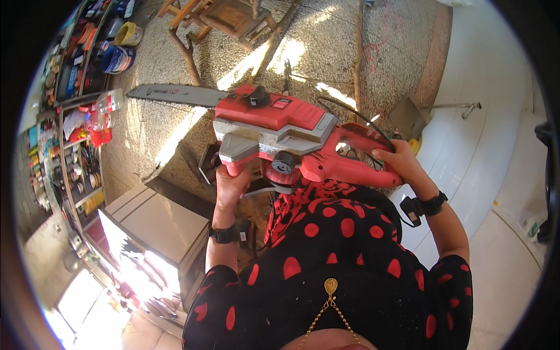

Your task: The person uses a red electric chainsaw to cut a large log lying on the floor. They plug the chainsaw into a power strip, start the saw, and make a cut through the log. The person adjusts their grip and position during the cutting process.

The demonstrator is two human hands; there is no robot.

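A red and grey electric chainsaw (271, 109) is held across the front of my body. Its guide bar (175, 95) points left, with the chain running along the edge. My left hand (233, 186) is closed around the grip beneath the grey front part of the housing. At the other end, my right hand (403, 161) grips the rear handle (354, 170), thumb on the near side and most fingers hidden. A black power cord (367, 120) loops above the handle to my right hand.
Several cut branches (186, 57) lie on the pebbled floor (144, 127) beyond the saw. A wooden stool (234, 19) stands at the top. Shelves with jars and buckets (118, 59) line the left, above a pale cabinet (162, 218). A metal tap (470, 109) projects over white panels at right.
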